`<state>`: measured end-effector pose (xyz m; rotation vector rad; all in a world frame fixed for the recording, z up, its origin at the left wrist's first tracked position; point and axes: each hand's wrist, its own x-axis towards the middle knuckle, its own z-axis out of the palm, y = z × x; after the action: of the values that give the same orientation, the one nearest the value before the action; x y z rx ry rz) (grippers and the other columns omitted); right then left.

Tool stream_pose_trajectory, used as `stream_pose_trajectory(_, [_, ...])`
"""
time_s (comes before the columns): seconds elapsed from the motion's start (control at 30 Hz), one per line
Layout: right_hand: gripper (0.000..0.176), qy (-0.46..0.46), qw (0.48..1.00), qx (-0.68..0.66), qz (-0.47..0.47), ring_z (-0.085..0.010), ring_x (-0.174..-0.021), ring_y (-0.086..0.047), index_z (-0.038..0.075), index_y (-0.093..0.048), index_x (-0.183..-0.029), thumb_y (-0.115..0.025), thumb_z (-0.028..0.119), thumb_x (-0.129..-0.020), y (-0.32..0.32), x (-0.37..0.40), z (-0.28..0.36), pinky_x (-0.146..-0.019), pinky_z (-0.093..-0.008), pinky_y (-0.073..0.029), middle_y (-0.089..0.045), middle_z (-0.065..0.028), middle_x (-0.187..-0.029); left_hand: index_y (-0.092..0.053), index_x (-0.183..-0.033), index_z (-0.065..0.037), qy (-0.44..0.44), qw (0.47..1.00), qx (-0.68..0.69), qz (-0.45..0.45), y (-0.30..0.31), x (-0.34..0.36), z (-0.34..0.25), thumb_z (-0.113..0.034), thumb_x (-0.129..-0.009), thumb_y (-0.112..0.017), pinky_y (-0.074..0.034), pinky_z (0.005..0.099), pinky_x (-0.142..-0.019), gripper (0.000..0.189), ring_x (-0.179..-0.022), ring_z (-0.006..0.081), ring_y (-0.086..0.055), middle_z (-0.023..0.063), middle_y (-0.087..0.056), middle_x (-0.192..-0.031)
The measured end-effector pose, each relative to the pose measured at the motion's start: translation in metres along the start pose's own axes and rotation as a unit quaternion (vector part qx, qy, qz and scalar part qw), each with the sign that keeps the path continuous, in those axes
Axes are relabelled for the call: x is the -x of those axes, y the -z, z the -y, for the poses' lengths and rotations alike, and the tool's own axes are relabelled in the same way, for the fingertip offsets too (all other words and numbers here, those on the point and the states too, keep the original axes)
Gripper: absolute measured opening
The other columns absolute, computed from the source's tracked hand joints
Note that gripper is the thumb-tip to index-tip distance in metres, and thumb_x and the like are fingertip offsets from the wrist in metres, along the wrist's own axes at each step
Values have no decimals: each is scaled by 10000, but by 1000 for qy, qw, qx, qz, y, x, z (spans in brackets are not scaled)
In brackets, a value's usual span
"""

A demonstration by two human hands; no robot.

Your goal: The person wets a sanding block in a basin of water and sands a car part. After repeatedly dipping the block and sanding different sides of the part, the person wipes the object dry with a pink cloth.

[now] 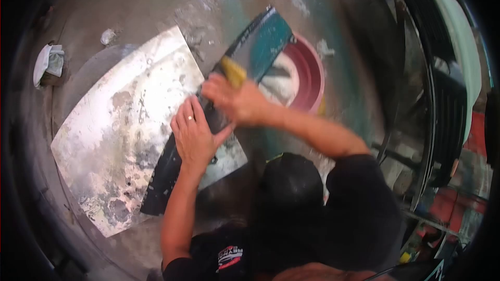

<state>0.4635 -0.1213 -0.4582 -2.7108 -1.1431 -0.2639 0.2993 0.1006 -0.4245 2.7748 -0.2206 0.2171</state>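
A long, narrow panel (169, 174), black with a grey and teal stretch toward its far end, lies diagonally across a pale, stained board (120, 109). My left hand (195, 132), with a ring on one finger, rests on the panel's middle, fingers stretched out and thumb apart. Just beyond it, my right hand (242, 101) is closed and slightly smeared by motion over the panel. A yellow pad (234, 73) sticks out from its fingers against the panel surface; its exact kind does not show. The panel's far end overlaps the rim of a pinkish-red basin (312, 80).
Something whitish is inside the basin. A crumpled white-and-green packet (49, 65) lies on the wet floor at far left, with a white scrap (108, 36) nearby. Along the right stands a large black part with a pale green edge (463, 57). Red objects (448, 208) sit lower right.
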Motion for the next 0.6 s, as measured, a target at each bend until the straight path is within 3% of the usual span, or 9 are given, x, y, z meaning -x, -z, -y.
stream_pose_trajectory(0.1, [280,-57,991,71,99,-354,-914,-666,29,-637,-1145,-585,167,-907,21,-15,-45,-702,-438,-577,-665,-161,-1081,-373,-1454,113,11,1000,13,-13,4,-1,-3,-620,-702,-801,-338,493,-1088,1135,-1290,380,-465,251,-516,-1380])
stream_pose_trajectory(0.17, [143,-8,951,104,-291,-341,-744,-662,54,-619,-886,-561,184,-892,0,-32,-129,-603,-474,-558,-652,-171,-885,-332,-1472,130,9,1000,0,-7,4,3,-5,-633,-694,-801,-335,489,-1087,1186,-1284,383,-466,256,-524,-1359])
stream_pose_trajectory(0.23, [182,-232,970,-30,-67,-378,-914,-650,39,-628,-950,-600,192,-855,27,-22,-41,-784,-492,-557,-657,-177,-928,-311,-1478,131,25,999,32,13,8,-3,-3,-636,-684,-807,-332,492,-1085,1211,-1275,380,-470,259,-525,-1345])
stream_pose_trajectory(0.27, [319,-78,993,-14,-84,-392,-1135,-614,23,-646,-1086,-642,199,-821,7,-8,-6,-924,-490,-528,-683,-185,-1111,-271,-1492,132,25,999,40,10,8,-2,-2,-607,-674,-831,-327,491,-1085,1237,-1258,378,-475,260,-524,-1337])
stream_pose_trajectory(0.33, [459,16,986,-158,-49,-386,-1271,-564,65,-636,-1255,-643,128,-800,38,17,114,-1142,-552,-353,-645,-177,-1292,-251,-1491,142,31,999,37,-1,6,-8,3,-596,-668,-837,-330,486,-1077,1251,-1242,370,-482,257,-528,-1327])
stream_pose_trajectory(0.43, [409,72,984,-159,-35,-325,-1257,-591,68,-671,-1204,-649,121,-799,35,15,88,-1142,-538,-358,-667,-118,-1273,-212,-1490,161,11,999,37,2,6,-1,3,-574,-656,-851,-336,476,-1063,1281,-1208,355,-495,251,-535,-1308])
stream_pose_trajectory(0.5, [303,-81,996,-41,-3,-347,-1177,-619,35,-673,-1135,-593,93,-848,25,-12,13,-1012,-455,-488,-680,-133,-1201,-140,-1508,152,40,996,80,-3,7,1,0,-533,-625,-893,-335,489,-1070,1347,-1228,379,-492,248,-521,-1359])
stream_pose_trajectory(0.53, [264,-17,989,43,-138,-324,-1022,-658,41,-663,-1054,-619,144,-815,9,-22,-35,-869,-446,-538,-688,-116,-1054,-152,-1506,152,36,996,77,-11,7,1,-1,-552,-629,-883,-338,486,-1069,1342,-1224,377,-497,244,-525,-1360])
stream_pose_trajectory(0.6, [258,12,994,-5,-109,-328,-1012,-658,35,-660,-1054,-608,155,-832,4,-14,28,-890,-447,-529,-685,-119,-1054,-158,-1505,153,44,996,83,2,11,-3,-1,-559,-627,-882,-341,484,-1067,1343,-1220,375,-499,244,-527,-1356])
